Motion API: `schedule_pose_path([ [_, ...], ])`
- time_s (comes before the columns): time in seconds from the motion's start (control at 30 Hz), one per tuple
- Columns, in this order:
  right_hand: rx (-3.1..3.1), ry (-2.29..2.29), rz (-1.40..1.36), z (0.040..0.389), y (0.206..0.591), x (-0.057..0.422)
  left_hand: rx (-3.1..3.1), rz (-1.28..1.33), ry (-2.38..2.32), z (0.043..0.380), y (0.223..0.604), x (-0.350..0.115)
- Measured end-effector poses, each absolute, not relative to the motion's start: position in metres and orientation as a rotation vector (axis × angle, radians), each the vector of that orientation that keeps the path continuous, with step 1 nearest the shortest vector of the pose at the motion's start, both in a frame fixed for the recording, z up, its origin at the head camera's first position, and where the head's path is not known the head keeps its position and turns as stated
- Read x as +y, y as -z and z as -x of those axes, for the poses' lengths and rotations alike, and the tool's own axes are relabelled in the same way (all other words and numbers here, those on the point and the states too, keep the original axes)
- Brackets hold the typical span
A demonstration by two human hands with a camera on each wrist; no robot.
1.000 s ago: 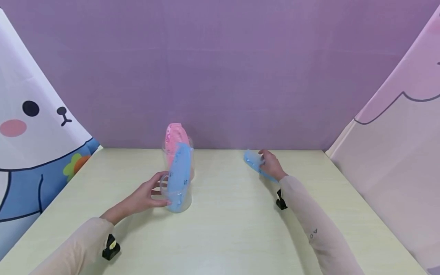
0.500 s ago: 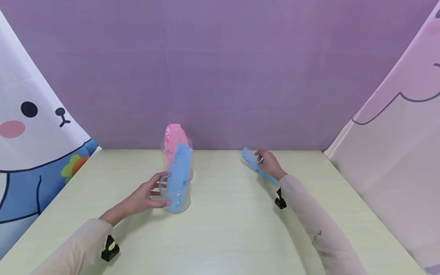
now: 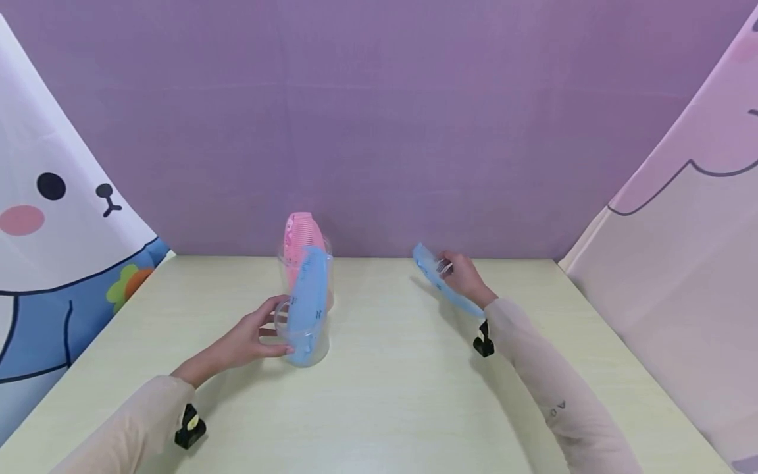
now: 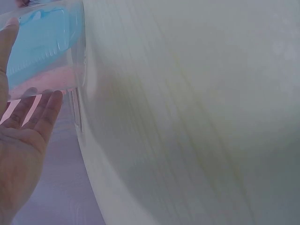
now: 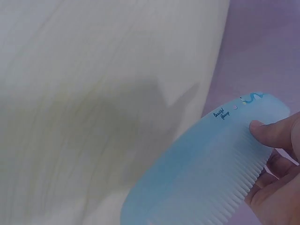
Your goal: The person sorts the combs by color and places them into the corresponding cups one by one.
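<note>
Between thumb and curled fingers, my right hand (image 3: 466, 279) pinches a translucent blue comb (image 3: 435, 276) near the back right of the table. In the right wrist view this comb (image 5: 187, 164) shows small printed writing, with the thumb on its face and fingers behind the teeth. Its shadow falls on the tabletop apart from it. At the left, my left hand (image 3: 251, 336) grips the side of a clear plastic cup (image 3: 320, 349). Another blue comb (image 3: 309, 289) leans upright in that cup. The left wrist view shows the thumb and fingers on either side of the cup (image 4: 77, 56).
Directly behind the held cup stands a second clear cup (image 3: 330, 289) with a pink comb (image 3: 302, 237) in it. The pale wooden table (image 3: 379, 408) ends at a purple cloth backdrop (image 3: 379, 131). Printed cloths hang at the left and right sides.
My right hand has lifted the blue comb off the tabletop, its far end rising and shifting slightly left. The left hand and both cups stay in place.
</note>
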State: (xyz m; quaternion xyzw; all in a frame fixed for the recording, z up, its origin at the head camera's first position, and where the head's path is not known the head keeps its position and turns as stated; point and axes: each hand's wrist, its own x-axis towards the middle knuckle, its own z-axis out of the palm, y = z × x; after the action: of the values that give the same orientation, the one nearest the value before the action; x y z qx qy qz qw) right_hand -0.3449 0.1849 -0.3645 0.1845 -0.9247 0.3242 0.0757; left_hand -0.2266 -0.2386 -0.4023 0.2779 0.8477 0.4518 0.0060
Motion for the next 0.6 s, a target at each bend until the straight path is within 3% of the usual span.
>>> schedule_pose_path([
  [0.6,-2.647,-1.431,-0.541,0.321,0.351,0.151,2.644,-0.876,-1.424,0.227,0.403,-0.239],
])
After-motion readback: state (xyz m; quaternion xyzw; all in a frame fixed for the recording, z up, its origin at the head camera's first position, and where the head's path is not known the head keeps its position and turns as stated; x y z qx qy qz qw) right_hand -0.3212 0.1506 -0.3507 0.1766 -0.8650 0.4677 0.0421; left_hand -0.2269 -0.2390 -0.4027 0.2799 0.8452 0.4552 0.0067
